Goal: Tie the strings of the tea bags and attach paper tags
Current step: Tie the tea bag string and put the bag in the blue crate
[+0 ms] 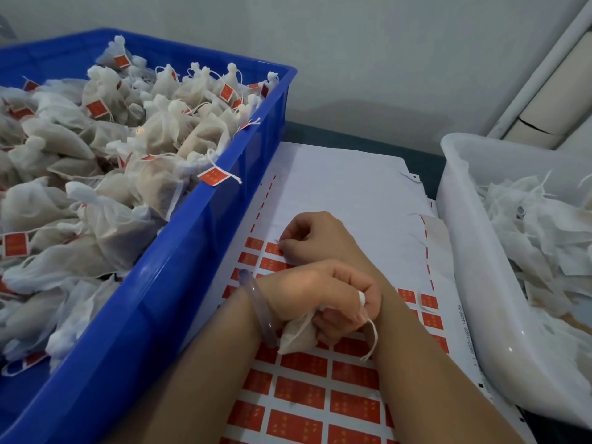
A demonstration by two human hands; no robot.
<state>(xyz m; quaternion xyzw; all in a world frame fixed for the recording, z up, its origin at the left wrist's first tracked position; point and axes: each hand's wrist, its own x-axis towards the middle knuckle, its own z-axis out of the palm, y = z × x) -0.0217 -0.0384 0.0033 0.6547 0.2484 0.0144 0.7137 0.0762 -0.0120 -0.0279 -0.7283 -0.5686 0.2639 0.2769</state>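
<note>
My left hand (pixel 320 293), with a pale bangle on its wrist, grips a small white tea bag (pixel 298 338). The bag's gathered neck sticks out between the fingers and its string (pixel 373 338) hangs down loose. My right hand (pixel 314 235) lies just beyond it, its forearm passing under my left hand. Its fingertips pinch at the edge of a red paper tag (pixel 274 249) on the sticker sheet (pixel 346 187). The sheet's upper part is bare white backing, and rows of red tags fill its lower part.
A blue crate (pixel 192 235) on the left is piled with tied tea bags bearing red tags. A white tub (pixel 464 251) on the right holds loose white bags. The wall stands close behind the table.
</note>
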